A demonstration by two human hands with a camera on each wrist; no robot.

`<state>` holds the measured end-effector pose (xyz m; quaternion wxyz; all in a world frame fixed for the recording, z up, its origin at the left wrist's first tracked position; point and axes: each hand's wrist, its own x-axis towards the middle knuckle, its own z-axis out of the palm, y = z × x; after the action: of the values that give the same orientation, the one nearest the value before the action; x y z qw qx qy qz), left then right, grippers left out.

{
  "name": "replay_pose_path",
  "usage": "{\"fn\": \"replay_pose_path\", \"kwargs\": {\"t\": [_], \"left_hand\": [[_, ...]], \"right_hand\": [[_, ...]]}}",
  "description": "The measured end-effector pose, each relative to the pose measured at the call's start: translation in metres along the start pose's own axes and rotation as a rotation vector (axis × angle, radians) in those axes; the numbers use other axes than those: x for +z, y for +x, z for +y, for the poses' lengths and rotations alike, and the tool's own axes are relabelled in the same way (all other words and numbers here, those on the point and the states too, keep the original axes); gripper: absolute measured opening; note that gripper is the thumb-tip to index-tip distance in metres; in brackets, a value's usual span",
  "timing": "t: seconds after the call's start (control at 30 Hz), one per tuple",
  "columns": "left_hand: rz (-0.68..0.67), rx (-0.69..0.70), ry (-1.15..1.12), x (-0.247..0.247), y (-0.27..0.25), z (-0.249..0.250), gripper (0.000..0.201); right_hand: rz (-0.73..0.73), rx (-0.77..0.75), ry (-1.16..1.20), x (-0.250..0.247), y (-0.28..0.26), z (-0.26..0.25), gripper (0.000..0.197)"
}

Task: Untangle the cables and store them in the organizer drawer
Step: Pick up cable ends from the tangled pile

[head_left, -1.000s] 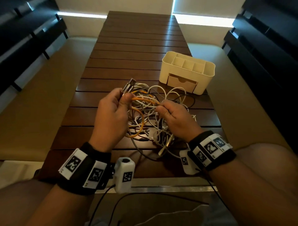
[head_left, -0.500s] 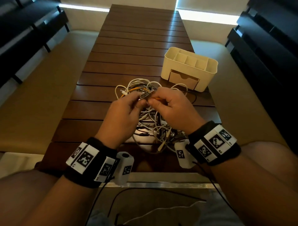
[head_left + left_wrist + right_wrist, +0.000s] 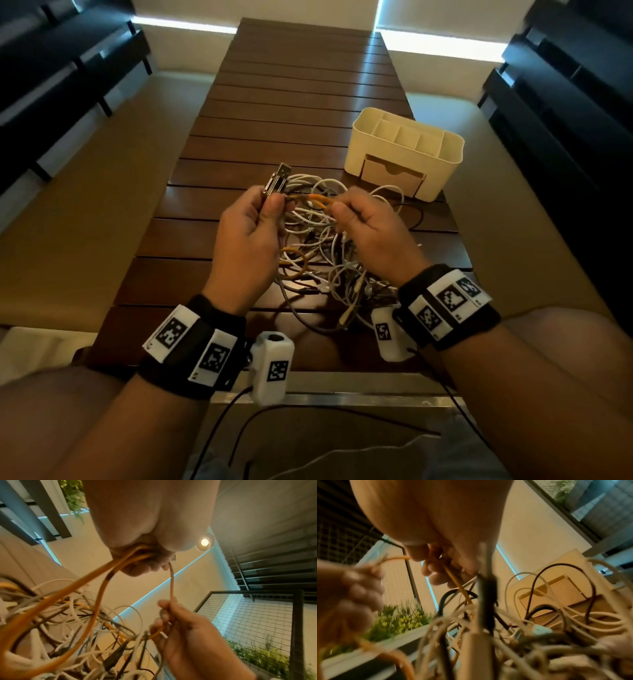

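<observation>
A tangle of white, grey, black and orange cables [image 3: 325, 263] lies on the dark slatted table [image 3: 294, 102]. My left hand [image 3: 274, 205] grips the metal USB plug [image 3: 278, 181] of the orange cable [image 3: 318, 200] and holds it above the heap. My right hand [image 3: 337, 212] pinches the same orange cable a short way along, so a short stretch runs between the hands. In the left wrist view, orange loops [image 3: 102, 588] run from my left hand [image 3: 147, 563] down into the tangle. In the right wrist view, my right hand's fingers [image 3: 436, 573] curl round the orange cable [image 3: 458, 586].
The cream organizer [image 3: 452, 150] stands at the back right of the tangle, its drawer [image 3: 394, 173] closed and its top compartments open. A black cable [image 3: 416, 214] loops toward it. Cushioned benches flank the table. The table's metal front edge [image 3: 342, 399] is near my wrists.
Half a second ago both hands were close together over the tangle. They have since drawn apart, the left lifting the USB plug up and to the left.
</observation>
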<state>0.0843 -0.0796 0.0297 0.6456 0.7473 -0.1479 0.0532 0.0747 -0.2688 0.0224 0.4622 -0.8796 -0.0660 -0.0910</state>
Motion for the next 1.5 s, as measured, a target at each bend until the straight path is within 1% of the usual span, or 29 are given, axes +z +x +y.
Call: {"fn": "replay_pose_path", "kwargs": {"t": [0.07, 0.13, 0.17, 0.2, 0.27, 0.3, 0.33, 0.4, 0.43, 0.47, 0.53, 0.6, 0.67, 0.73, 0.8, 0.87, 0.93, 1.0, 1.07, 1.1, 1.13, 1.2, 1.27, 1.3, 1.37, 1.43, 1.5], "left_hand": [[-0.069, -0.080, 0.016, -0.002, 0.003, -0.005, 0.023], [-0.128, -0.116, 0.032, -0.003, 0.004, -0.007, 0.023], [-0.120, -0.093, 0.050, -0.003, 0.004, -0.007, 0.023], [-0.086, -0.038, 0.081, -0.003, 0.005, -0.005, 0.022], [0.010, 0.093, 0.111, -0.005, 0.007, 0.003, 0.020], [0.037, 0.140, 0.097, -0.006, 0.009, 0.008, 0.020], [0.033, 0.177, 0.101, -0.007, 0.012, 0.013, 0.020], [-0.073, 0.208, 0.168, -0.006, 0.021, 0.020, 0.018], [-0.138, 0.200, 0.201, -0.005, 0.027, 0.022, 0.016], [-0.174, 0.193, 0.229, -0.003, 0.032, 0.023, 0.015], [-0.150, 0.205, 0.302, -0.004, 0.043, 0.028, 0.020], [-0.081, 0.229, 0.314, -0.008, 0.050, 0.035, 0.026], [0.005, 0.258, 0.231, -0.015, 0.051, 0.042, 0.029], [0.074, 0.251, 0.075, -0.023, 0.048, 0.047, 0.030], [0.112, 0.205, -0.065, -0.030, 0.044, 0.045, 0.031], [0.140, 0.124, -0.073, -0.039, 0.044, 0.036, 0.032], [0.111, 0.040, 0.048, -0.044, 0.048, 0.020, 0.032], [0.022, -0.083, 0.264, -0.045, 0.053, -0.002, 0.032], [-0.068, -0.210, 0.410, -0.042, 0.053, -0.019, 0.032], [-0.095, -0.250, 0.440, -0.039, 0.051, -0.023, 0.032], [-0.101, -0.264, 0.460, -0.037, 0.048, -0.024, 0.032], [-0.038, -0.210, 0.497, -0.035, 0.042, -0.016, 0.028], [0.052, -0.065, 0.461, -0.035, 0.038, -0.001, 0.024], [0.065, 0.003, 0.417, -0.033, 0.035, 0.007, 0.023], [0.002, 0.091, 0.340, -0.026, 0.030, 0.019, 0.023], [-0.096, 0.118, 0.318, -0.016, 0.024, 0.020, 0.022], [-0.169, 0.123, 0.356, -0.010, 0.021, 0.015, 0.021]], "right_hand": [[0.093, -0.029, 0.042, -0.008, 0.005, -0.010, 0.018], [0.151, -0.134, 0.055, -0.018, 0.012, -0.023, 0.014], [0.159, -0.196, 0.039, -0.021, 0.015, -0.030, 0.011], [0.152, -0.246, 0.007, -0.023, 0.018, -0.035, 0.010], [0.093, -0.308, -0.088, -0.023, 0.024, -0.038, 0.010], [0.052, -0.328, -0.142, -0.022, 0.026, -0.037, 0.010], [0.013, -0.345, -0.185, -0.020, 0.029, -0.037, 0.010], [-0.021, -0.370, -0.223, -0.021, 0.035, -0.039, 0.009], [-0.012, -0.378, -0.232, -0.022, 0.039, -0.043, 0.008], [0.006, -0.386, -0.235, -0.024, 0.041, -0.046, 0.007], [0.018, -0.365, -0.209, -0.023, 0.042, -0.051, 0.007], [-0.041, -0.251, -0.189, -0.017, 0.037, -0.044, 0.005], [-0.145, -0.127, -0.263, -0.009, 0.033, -0.027, 0.007], [-0.218, -0.037, -0.356, -0.006, 0.034, -0.009, 0.008], [-0.192, -0.011, -0.404, -0.012, 0.039, -0.004, 0.003], [-0.099, -0.016, -0.399, -0.019, 0.047, -0.009, 0.008], [0.041, -0.013, -0.271, -0.029, 0.053, -0.017, 0.010], [0.154, -0.008, -0.053, -0.035, 0.054, -0.029, 0.011], [0.167, -0.019, 0.162, -0.035, 0.051, -0.042, 0.013], [0.142, -0.031, 0.206, -0.032, 0.048, -0.046, 0.014], [0.117, -0.046, 0.193, -0.029, 0.045, -0.047, 0.014], [0.071, -0.080, 0.086, -0.021, 0.042, -0.042, 0.014], [0.010, -0.111, -0.064, -0.012, 0.041, -0.033, 0.013], [-0.012, -0.138, -0.142, -0.008, 0.041, -0.030, 0.014], [-0.025, -0.211, -0.244, -0.001, 0.042, -0.027, 0.017], [-0.040, -0.250, -0.288, 0.003, 0.043, -0.031, 0.016], [-0.050, -0.273, -0.327, 0.005, 0.044, -0.034, 0.015]]}}
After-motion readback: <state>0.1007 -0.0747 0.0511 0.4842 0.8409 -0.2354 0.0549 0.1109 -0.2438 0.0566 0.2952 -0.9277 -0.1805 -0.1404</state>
